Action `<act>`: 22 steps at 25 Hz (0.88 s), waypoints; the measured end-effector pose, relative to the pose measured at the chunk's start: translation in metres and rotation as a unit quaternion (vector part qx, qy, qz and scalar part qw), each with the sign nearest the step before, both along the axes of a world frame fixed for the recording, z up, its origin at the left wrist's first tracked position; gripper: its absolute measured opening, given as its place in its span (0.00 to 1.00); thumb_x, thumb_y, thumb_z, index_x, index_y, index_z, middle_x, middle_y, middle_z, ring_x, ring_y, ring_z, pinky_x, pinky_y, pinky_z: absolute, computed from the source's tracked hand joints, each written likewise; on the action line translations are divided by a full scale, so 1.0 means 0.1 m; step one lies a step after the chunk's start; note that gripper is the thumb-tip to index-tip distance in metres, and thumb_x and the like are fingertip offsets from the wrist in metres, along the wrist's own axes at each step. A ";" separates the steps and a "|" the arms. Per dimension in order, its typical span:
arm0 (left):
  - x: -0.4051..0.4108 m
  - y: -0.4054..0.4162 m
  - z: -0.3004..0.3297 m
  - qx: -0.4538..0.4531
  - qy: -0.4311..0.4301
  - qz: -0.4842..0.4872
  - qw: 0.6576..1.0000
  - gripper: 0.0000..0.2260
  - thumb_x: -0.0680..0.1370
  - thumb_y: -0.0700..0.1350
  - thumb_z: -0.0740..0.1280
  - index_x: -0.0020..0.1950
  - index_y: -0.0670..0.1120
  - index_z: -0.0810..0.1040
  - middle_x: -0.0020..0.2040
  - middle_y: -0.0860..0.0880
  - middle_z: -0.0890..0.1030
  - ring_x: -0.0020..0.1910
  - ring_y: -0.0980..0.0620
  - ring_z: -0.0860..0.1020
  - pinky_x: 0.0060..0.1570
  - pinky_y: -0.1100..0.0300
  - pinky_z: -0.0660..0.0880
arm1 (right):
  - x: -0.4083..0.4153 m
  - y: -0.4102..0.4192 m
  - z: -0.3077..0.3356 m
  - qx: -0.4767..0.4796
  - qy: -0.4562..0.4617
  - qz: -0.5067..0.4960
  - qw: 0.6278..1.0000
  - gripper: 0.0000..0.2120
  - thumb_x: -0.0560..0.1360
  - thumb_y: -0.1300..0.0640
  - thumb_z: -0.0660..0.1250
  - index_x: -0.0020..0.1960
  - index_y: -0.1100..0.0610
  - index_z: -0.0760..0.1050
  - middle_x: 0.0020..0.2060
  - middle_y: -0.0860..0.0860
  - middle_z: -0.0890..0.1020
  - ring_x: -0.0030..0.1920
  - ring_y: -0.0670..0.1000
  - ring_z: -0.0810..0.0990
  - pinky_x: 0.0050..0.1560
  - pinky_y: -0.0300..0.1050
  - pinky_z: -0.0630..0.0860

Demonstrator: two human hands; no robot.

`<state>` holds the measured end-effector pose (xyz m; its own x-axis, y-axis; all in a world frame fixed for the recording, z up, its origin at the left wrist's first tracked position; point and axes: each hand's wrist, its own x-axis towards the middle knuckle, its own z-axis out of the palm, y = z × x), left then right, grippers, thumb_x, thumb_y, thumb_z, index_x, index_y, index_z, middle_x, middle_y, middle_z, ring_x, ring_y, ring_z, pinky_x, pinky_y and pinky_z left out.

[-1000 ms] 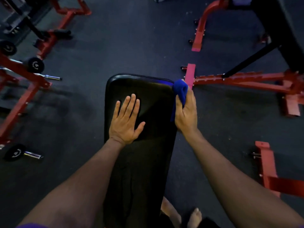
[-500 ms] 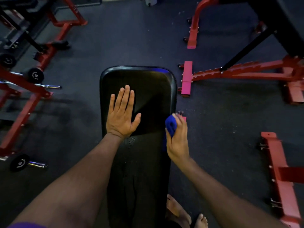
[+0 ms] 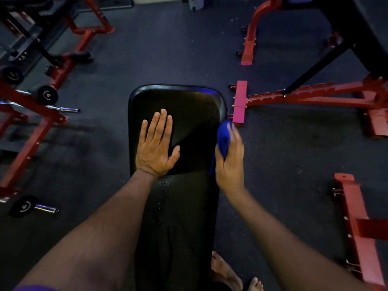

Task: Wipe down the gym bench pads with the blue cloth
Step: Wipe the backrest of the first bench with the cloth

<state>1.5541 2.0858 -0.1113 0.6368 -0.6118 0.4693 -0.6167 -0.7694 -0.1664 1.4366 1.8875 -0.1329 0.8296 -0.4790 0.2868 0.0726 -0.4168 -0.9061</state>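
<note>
The long black padded gym bench pad (image 3: 189, 114) runs down the middle of the floor. On it, toward its left edge, lies the flat left hand (image 3: 156, 149). Against its right edge is the right hand (image 3: 230, 162), with the bunched blue cloth (image 3: 223, 136) between hand and pad. Right of the pad stands a red steel floor frame (image 3: 304, 97); left of it, a red steel rack with black weight plates (image 3: 45, 94). A bare foot (image 3: 225, 271) is beside the pad's near right edge.

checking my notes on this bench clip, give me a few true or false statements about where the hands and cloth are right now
1. The left hand lies flat on the black padded gym bench. True.
2. The right hand grips the crumpled blue cloth. True.
3. The cloth sits at the bench's left edge. False: it is at the right edge.
4. Both hands hold the cloth. False: only the right one does.
5. Droplets show on the pad just below the left wrist. True.
</note>
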 end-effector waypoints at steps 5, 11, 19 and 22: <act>0.00 0.00 0.00 0.003 0.003 0.004 1.000 0.35 0.80 0.58 0.53 0.83 0.40 0.53 0.82 0.38 0.54 0.83 0.44 0.48 0.80 0.41 0.49 | -0.57 0.36 -0.40 0.009 0.042 0.014 0.999 0.26 0.80 0.51 0.59 0.76 0.46 0.57 0.73 0.52 0.67 0.68 0.52 0.69 0.67 0.59 0.71; -0.01 0.01 0.00 -0.007 0.005 0.001 1.000 0.35 0.80 0.58 0.53 0.83 0.40 0.53 0.82 0.38 0.54 0.83 0.45 0.48 0.80 0.41 0.49 | 0.71 -0.32 0.65 0.007 -0.014 -0.020 1.000 0.20 0.81 0.54 0.60 0.72 0.52 0.66 0.64 0.50 0.73 0.62 0.47 0.72 0.59 0.33 0.66; 0.02 0.02 -0.01 -0.008 -0.001 -0.009 1.000 0.35 0.80 0.58 0.53 0.83 0.40 0.53 0.82 0.38 0.55 0.82 0.44 0.50 0.80 0.41 0.49 | -0.22 0.21 -0.09 0.024 0.027 -0.027 0.999 0.24 0.80 0.52 0.58 0.75 0.47 0.58 0.69 0.57 0.71 0.66 0.56 0.72 0.66 0.60 0.71; 0.02 0.02 -0.01 -0.010 0.009 -0.010 1.000 0.36 0.80 0.58 0.53 0.83 0.39 0.54 0.82 0.38 0.55 0.82 0.43 0.50 0.80 0.42 0.49 | -0.64 0.24 -0.28 0.040 0.099 0.031 0.994 0.23 0.80 0.47 0.57 0.74 0.46 0.58 0.68 0.54 0.72 0.63 0.54 0.74 0.64 0.60 0.73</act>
